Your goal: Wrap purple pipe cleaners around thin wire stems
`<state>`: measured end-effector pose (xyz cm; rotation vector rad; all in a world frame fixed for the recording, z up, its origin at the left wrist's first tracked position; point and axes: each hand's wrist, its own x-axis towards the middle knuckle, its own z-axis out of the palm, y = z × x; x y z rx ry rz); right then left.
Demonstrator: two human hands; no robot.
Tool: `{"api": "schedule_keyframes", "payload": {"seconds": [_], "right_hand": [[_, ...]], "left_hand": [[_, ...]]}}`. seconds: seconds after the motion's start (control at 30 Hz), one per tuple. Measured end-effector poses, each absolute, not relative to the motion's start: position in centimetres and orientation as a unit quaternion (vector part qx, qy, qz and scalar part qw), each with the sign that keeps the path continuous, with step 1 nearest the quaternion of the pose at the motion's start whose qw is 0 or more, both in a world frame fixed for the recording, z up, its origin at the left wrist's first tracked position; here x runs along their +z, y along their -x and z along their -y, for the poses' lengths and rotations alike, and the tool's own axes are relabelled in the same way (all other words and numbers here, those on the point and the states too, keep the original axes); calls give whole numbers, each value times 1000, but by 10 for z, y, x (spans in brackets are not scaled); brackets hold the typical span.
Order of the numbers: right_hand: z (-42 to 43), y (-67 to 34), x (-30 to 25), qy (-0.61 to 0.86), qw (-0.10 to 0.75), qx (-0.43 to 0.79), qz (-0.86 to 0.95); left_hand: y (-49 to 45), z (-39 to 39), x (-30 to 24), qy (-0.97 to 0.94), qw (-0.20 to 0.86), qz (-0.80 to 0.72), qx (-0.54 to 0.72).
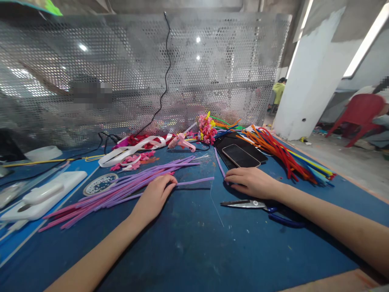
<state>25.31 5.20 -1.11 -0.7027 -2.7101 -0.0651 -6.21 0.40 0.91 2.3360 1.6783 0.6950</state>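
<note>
At the left end I see a bundle of purple and pink fuzzy stems (121, 185), loose and straight, so I judge most of the work is left. Beside it, the left hand (154, 196) has thumb and forefinger pinched together on one lilac stem (196, 181), slim, downy and nearly straight, pointing across the blue table (182, 251). Next I find a second purple stem (219, 163), its near end at the right hand (252, 182); those fingers are slightly parted, and I can't tell how firmly they grip. I see nothing finished in either hand.
</note>
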Motion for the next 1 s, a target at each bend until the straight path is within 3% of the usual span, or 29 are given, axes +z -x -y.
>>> {"api": "schedule_keyframes", "payload": {"seconds": [0.13, 0.37, 0.57, 0.77, 1.0], "right_hand": [[-44, -249, -8, 275, 201, 62, 938], [-11, -229, 2, 293, 324, 442, 784], [-5, -228, 9, 208, 390, 451, 775], [-23, -237, 0, 301, 385, 279, 827], [-36, -224, -1, 21, 128, -183, 975]], "left_hand": [[50, 7, 18, -761, 133, -577, 265], [23, 26, 17, -753, 277, -520, 293], [14, 31, 12, -769, 301, -499, 262], [22, 27, 11, -791, 249, -500, 251], [30, 29, 15, -886, 86, -432, 146]]}}
